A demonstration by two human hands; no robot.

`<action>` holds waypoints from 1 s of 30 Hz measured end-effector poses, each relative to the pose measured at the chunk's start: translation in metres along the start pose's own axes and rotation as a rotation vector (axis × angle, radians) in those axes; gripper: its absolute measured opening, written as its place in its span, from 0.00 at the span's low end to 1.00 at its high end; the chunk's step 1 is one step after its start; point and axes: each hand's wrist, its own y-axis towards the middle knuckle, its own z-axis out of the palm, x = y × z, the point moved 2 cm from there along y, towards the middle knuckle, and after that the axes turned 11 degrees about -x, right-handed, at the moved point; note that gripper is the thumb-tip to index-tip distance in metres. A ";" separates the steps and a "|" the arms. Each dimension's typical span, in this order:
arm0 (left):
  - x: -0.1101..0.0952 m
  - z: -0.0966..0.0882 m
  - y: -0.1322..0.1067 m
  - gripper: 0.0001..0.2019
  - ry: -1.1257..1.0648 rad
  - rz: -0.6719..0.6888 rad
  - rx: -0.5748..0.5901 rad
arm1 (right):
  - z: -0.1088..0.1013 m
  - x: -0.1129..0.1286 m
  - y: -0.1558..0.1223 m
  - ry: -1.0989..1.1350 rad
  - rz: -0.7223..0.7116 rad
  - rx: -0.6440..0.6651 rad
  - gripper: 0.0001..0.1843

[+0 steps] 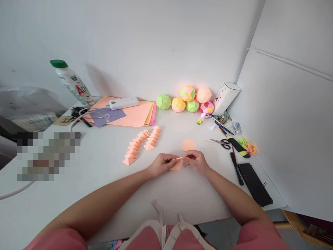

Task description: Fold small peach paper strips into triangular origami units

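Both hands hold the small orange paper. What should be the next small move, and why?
Probably press the crease flat against the table. The left hand and right hand both pinch the orange paper along a raised edge, and it does not yet match the folded pieces lined up beyond them.

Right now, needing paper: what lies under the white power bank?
The power bank rests on a peach sheet; a yellow edge and a pink edge show beneath. Any others are covered.
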 end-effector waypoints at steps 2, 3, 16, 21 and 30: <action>-0.001 0.000 0.000 0.21 -0.002 -0.006 0.002 | 0.000 -0.001 0.000 0.002 0.001 0.000 0.10; -0.001 0.000 0.000 0.21 -0.003 -0.008 0.004 | 0.000 -0.002 0.000 0.007 0.006 -0.001 0.10; -0.003 0.000 -0.001 0.21 -0.017 -0.029 0.014 | -0.001 -0.011 0.001 0.082 0.066 0.025 0.11; -0.003 0.000 -0.001 0.21 -0.020 -0.046 0.016 | 0.000 -0.010 0.001 0.087 0.078 0.045 0.10; -0.005 -0.001 -0.003 0.20 -0.022 -0.049 0.006 | 0.001 -0.008 0.001 0.090 0.070 0.042 0.10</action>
